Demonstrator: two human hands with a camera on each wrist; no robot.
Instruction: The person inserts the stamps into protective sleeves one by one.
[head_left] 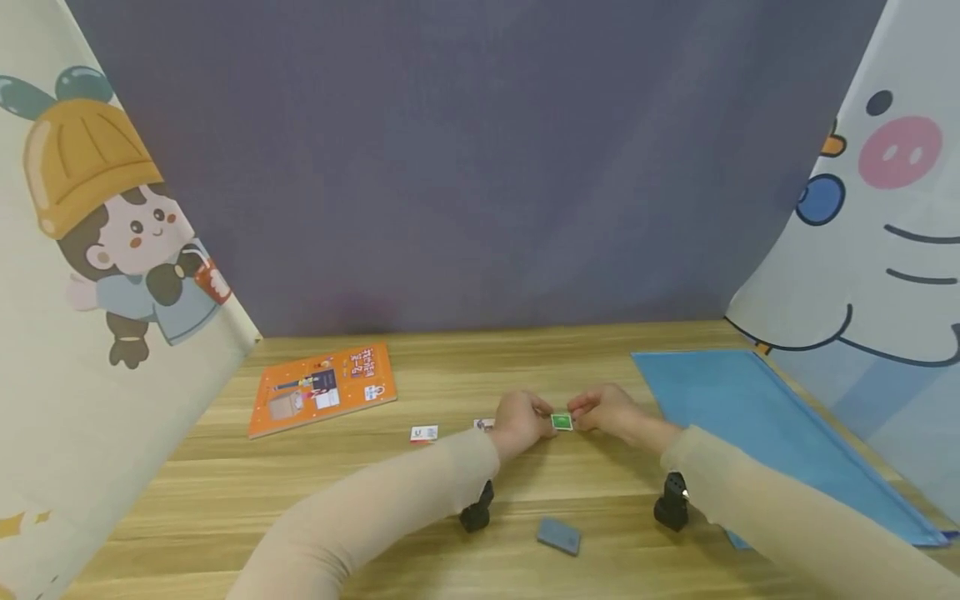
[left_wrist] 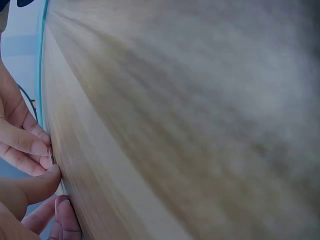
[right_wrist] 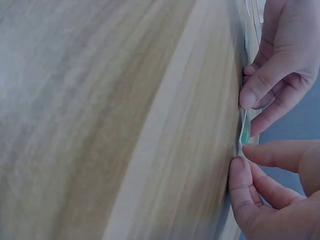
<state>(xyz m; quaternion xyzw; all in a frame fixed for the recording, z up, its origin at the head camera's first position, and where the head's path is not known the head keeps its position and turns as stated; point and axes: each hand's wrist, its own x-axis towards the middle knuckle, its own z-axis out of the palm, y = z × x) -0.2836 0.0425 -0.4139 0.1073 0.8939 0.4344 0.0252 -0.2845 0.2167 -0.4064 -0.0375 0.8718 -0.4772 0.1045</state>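
Note:
A small green card with a white border [head_left: 562, 422] lies low over the wooden table between both hands. My left hand [head_left: 522, 423] pinches its left edge between thumb and fingers. At the opposite edge, the thumb and index finger of my right hand [head_left: 609, 410] pinch it. In the right wrist view the card [right_wrist: 245, 131] shows nearly edge-on, slightly bowed, between the fingertips. Just left of my left hand is a small printed card [head_left: 483, 424], partly covered by that hand. Another white printed card [head_left: 423, 433] lies farther left.
An orange book [head_left: 324, 390] lies at the back left of the table [head_left: 360, 517]. A blue sheet-like folder [head_left: 780, 442] covers the right side, partly under the right forearm. A small flat grey-blue block [head_left: 558, 536] sits near the front, between the forearms. A dark curtain [head_left: 480, 167] hangs behind.

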